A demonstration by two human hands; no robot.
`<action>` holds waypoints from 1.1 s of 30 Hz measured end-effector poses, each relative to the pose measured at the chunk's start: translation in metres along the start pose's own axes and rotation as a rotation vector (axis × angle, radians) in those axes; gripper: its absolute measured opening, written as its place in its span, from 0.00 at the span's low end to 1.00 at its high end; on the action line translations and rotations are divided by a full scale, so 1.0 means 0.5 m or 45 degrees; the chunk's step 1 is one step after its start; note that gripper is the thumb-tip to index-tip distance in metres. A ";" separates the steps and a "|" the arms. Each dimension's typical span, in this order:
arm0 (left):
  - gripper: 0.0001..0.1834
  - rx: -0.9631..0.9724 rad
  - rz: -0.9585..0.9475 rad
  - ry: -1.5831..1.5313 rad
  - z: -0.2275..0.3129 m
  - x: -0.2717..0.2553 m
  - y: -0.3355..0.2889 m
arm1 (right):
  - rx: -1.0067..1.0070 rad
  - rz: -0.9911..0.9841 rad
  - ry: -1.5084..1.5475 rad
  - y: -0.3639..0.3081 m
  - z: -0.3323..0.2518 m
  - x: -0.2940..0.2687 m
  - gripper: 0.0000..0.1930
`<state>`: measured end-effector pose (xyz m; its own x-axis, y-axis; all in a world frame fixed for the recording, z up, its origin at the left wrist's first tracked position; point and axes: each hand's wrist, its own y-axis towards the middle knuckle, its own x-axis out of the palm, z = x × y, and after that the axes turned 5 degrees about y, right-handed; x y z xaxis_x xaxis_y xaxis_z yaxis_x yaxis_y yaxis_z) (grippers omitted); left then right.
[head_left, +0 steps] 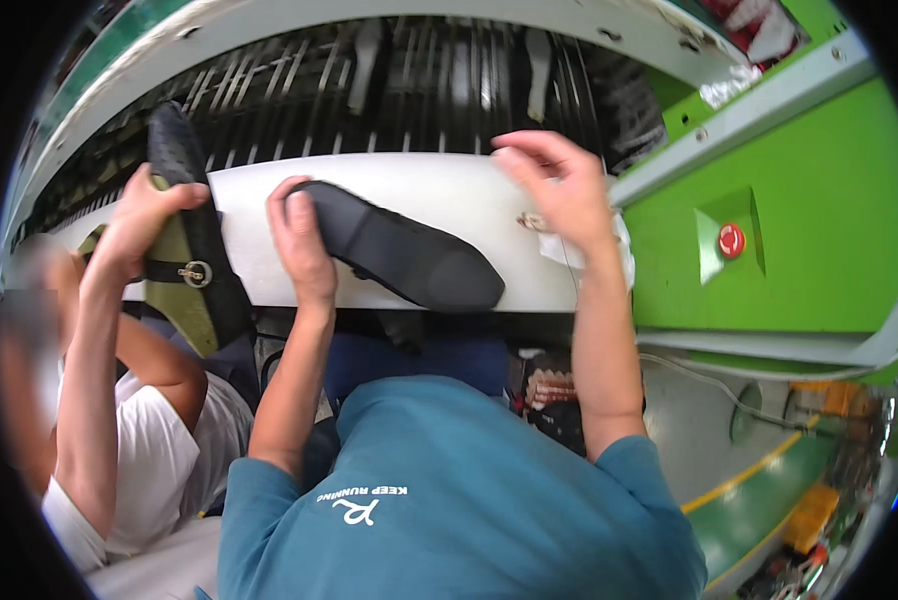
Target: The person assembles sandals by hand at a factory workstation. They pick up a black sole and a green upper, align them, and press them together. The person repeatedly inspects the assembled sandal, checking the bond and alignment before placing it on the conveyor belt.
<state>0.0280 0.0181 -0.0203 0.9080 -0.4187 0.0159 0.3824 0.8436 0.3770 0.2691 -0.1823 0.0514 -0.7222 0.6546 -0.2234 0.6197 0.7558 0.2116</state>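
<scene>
In my left hand point(304, 240) is a black shoe point(404, 245), gripped at its heel end with the sole turned up and the toe pointing right. It is over the white work surface point(259, 270). My right hand point(559, 185) is raised beyond the shoe's toe, thumb and forefinger drawn together; anything between them is too small to make out. Close below that hand, a small brownish item point(532, 220) lies by a crumpled white cloth or sheet point(559, 255). A thin dark line, perhaps thread, runs down near my right wrist.
At left, a co-worker in white holds a black shoe point(184, 260) with an olive inside and a round buckle. Behind the work surface run dark metal rollers or bars point(429, 90). A green machine panel point(819, 200) with a red push button point(731, 240) stands at right.
</scene>
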 end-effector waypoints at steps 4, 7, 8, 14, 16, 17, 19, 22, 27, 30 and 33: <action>0.29 -0.034 0.030 -0.236 -0.066 -0.035 -0.020 | 0.203 0.121 -0.567 -0.076 0.071 -0.172 0.15; 0.26 0.011 0.077 -0.125 -0.045 0.002 -0.044 | 0.189 -0.109 -0.795 -0.115 0.090 -0.208 0.17; 0.24 0.045 0.101 -0.066 -0.037 -0.003 -0.043 | 0.130 -0.188 -0.903 -0.122 0.094 -0.195 0.17; 0.25 0.119 0.130 0.252 -0.060 -0.002 -0.020 | 0.033 -0.202 -0.996 -0.129 0.083 -0.157 0.20; 0.24 0.082 0.128 0.181 -0.066 -0.017 -0.025 | 0.059 -0.292 -1.027 -0.112 0.092 -0.156 0.20; 0.24 0.066 0.122 0.142 -0.069 -0.023 -0.023 | 0.118 -0.308 -0.995 -0.104 0.094 -0.160 0.19; 0.23 0.050 0.121 0.122 -0.065 -0.012 -0.023 | 0.263 -0.330 -0.933 -0.097 0.102 -0.170 0.18; 0.23 -0.017 0.164 0.060 -0.059 0.003 -0.020 | -0.115 -0.163 -0.838 -0.088 0.088 -0.191 0.16; 0.26 -0.332 0.448 -0.559 -0.060 0.029 0.008 | -0.135 0.201 0.632 0.031 -0.115 -0.131 0.13; 0.28 -0.377 0.518 -0.605 -0.067 0.033 0.009 | -0.245 0.308 1.242 0.127 -0.140 -0.112 0.17; 0.30 -0.367 0.518 -0.578 -0.060 0.041 0.015 | -0.150 0.552 1.342 0.128 -0.157 -0.029 0.18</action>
<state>0.0545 0.0262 -0.0450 0.8516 -0.0952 0.5155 0.1126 0.9936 -0.0025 0.2951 -0.1447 0.1428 -0.3877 0.4801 0.7869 0.8868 0.4272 0.1763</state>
